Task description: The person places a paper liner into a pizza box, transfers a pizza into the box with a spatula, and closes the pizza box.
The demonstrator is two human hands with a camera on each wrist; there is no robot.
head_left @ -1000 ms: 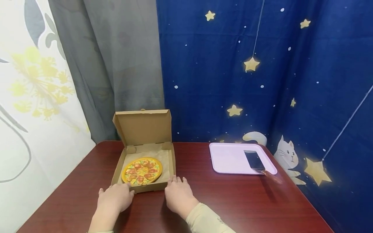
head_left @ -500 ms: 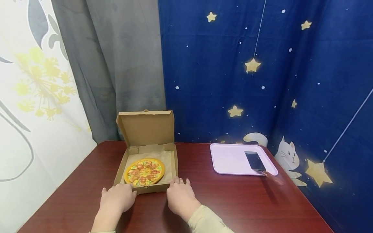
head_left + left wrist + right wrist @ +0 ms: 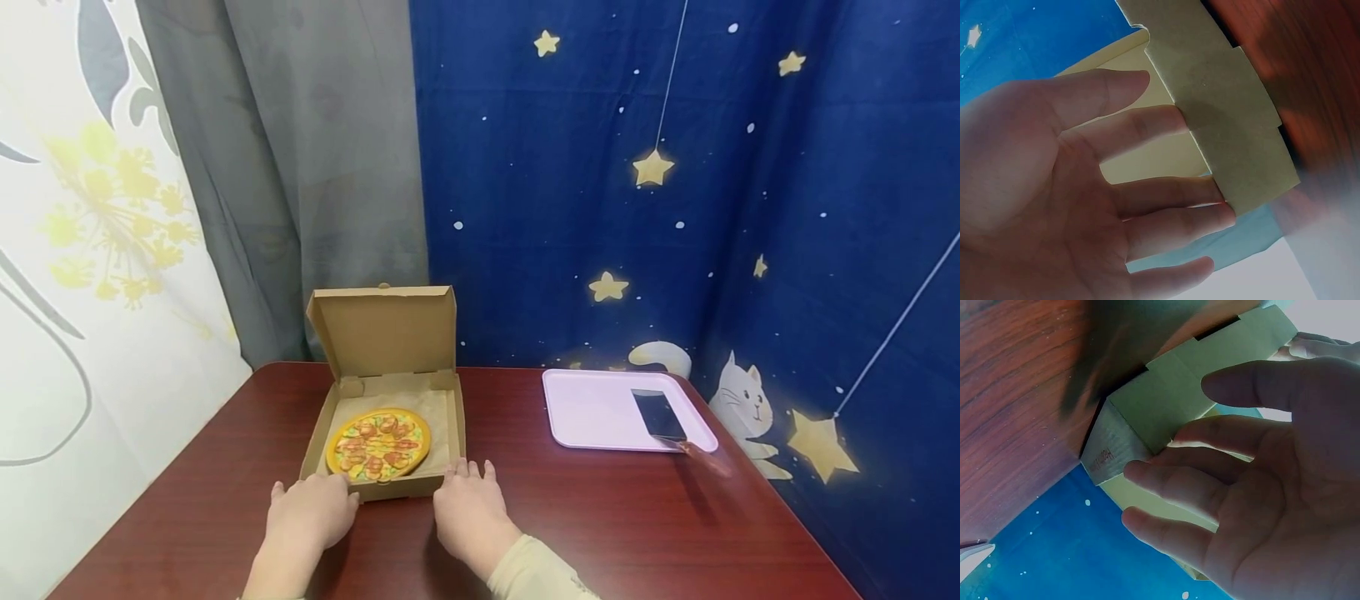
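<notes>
An open cardboard pizza box (image 3: 397,489) stands on the table with its lid (image 3: 382,335) raised at the back. Inside, on brown paper, lies a round toy-looking pizza (image 3: 378,444) with a yellow rim. My left hand (image 3: 311,515) is at the front left corner; in the left wrist view its nearly straight fingertips touch the top edge of the front wall (image 3: 1229,119). At the front right corner is my right hand (image 3: 471,508). Its fingers reach past that corner in the right wrist view, loosely extended, with the thumb (image 3: 1254,385) in front of the wall.
A pink tray (image 3: 592,417) stands at the back right of the reddish-brown table (image 3: 540,517). On it rests a dark-bladed pizza server (image 3: 657,415), its brown handle jutting over the tray's front edge. Grey and starry blue curtains hang behind the table.
The box has slid slightly to the right with the pizza inside, and both hands have moved along with it. The whole view has shifted a little; the tray and server stay put.
</notes>
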